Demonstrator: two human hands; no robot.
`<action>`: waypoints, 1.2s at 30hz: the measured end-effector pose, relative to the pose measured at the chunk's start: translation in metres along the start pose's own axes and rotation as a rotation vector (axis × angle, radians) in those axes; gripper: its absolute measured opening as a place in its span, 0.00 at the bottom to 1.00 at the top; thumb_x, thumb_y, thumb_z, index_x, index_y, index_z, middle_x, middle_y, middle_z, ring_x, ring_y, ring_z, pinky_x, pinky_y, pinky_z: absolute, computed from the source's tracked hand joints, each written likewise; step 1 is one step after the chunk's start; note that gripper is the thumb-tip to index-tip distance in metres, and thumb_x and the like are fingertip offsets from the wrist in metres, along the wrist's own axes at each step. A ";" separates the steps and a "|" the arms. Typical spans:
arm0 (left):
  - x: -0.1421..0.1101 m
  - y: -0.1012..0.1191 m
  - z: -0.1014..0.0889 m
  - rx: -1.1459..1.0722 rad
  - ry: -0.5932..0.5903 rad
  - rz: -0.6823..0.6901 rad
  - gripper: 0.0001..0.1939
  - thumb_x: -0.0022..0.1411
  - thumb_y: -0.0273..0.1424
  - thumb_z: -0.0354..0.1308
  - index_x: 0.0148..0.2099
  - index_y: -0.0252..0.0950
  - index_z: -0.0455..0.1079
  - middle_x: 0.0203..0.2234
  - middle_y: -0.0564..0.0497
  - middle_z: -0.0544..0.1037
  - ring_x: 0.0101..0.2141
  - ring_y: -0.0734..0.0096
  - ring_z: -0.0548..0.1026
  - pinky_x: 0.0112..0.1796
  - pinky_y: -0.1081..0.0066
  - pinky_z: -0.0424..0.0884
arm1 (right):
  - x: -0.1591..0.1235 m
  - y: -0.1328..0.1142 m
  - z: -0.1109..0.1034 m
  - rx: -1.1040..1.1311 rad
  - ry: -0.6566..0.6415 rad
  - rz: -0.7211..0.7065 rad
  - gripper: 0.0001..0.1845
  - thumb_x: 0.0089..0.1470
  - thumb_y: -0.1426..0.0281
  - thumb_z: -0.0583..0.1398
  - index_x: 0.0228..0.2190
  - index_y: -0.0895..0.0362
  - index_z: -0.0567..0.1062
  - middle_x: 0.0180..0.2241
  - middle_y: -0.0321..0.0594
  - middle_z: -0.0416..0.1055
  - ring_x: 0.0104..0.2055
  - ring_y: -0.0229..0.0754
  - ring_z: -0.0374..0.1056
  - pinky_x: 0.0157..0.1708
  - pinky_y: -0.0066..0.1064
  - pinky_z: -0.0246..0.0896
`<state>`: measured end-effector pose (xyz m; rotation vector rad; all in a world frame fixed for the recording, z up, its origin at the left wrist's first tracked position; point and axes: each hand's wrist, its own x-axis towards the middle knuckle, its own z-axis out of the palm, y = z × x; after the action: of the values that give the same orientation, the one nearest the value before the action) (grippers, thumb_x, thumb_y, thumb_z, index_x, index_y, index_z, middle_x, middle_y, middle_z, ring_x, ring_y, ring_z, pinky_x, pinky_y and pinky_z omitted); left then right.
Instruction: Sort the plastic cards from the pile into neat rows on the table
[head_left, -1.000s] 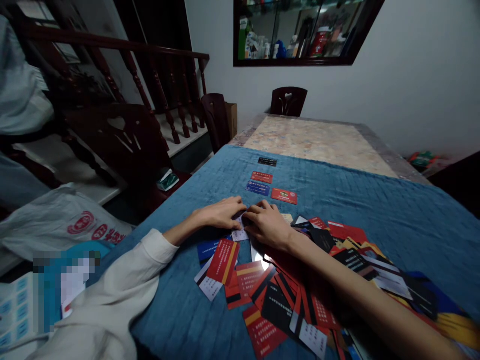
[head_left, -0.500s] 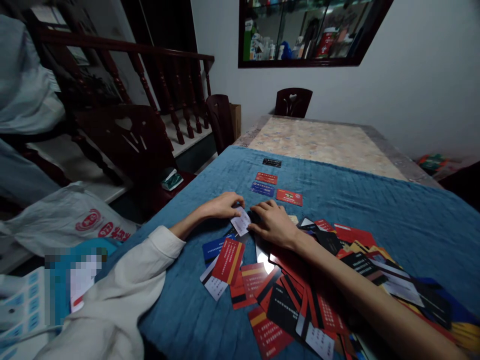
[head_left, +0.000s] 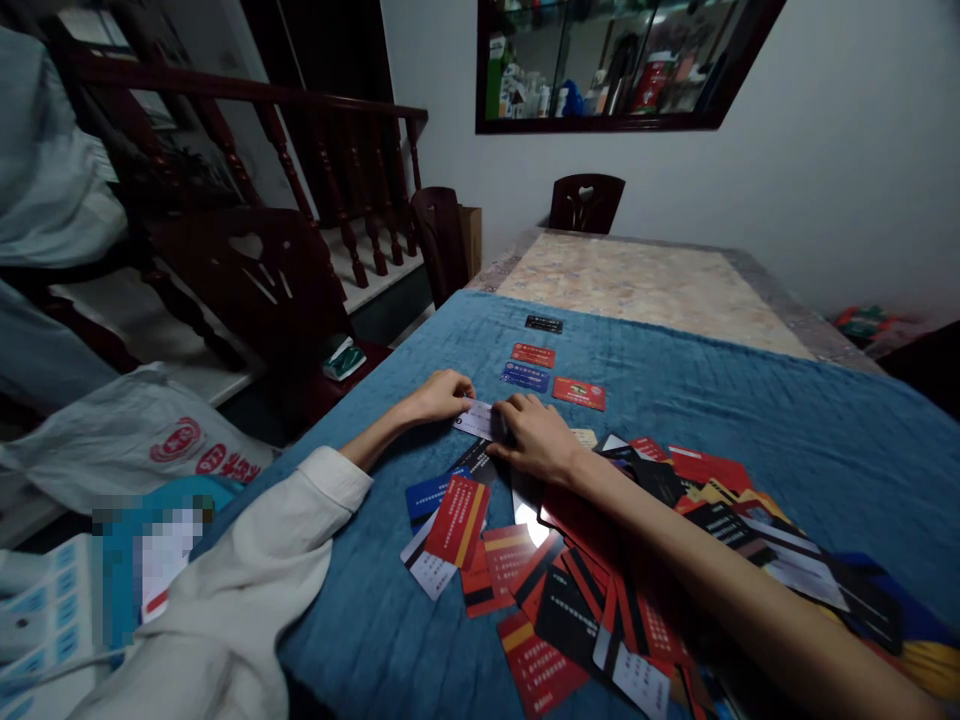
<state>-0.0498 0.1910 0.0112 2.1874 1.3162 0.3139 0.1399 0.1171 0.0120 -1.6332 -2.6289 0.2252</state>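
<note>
A pale white card (head_left: 474, 419) is stretched between my two hands, just above the blue cloth. My left hand (head_left: 444, 396) pinches its upper left part between thumb and fingers. At the card's right end, my right hand (head_left: 541, 438) has its thumb and fingers closed round the edge. A dark patch shows beneath those fingers; I cannot tell if it belongs to this card. Below the hands lie a black card (head_left: 477, 459), a blue card (head_left: 427, 502) and a red card with an orange stripe (head_left: 457, 522).
Beyond my hands, a red card (head_left: 579, 394), a blue card (head_left: 524, 377), another red card (head_left: 533, 355) and a black card (head_left: 544, 324) lie face up. Under and around my right forearm spreads a heap of mixed cards (head_left: 570, 610). A plastic bag (head_left: 142, 430) stands left of the table.
The white card has turned flatter and shifted slightly left and up with my left hand. My right hand has moved a little left, onto its right end.
</note>
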 end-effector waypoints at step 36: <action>-0.006 0.015 -0.001 0.246 -0.024 0.336 0.25 0.55 0.32 0.66 0.55 0.34 0.69 0.46 0.45 0.72 0.47 0.59 0.72 0.49 0.62 0.67 | -0.002 0.045 -0.002 0.009 0.147 -0.145 0.24 0.56 0.66 0.60 0.53 0.61 0.71 0.50 0.53 0.67 0.50 0.53 0.61 0.50 0.44 0.60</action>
<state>-0.0425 0.1807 0.0209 2.6150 1.0134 0.2617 0.1811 0.1357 0.0078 -1.3901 -2.6151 0.1075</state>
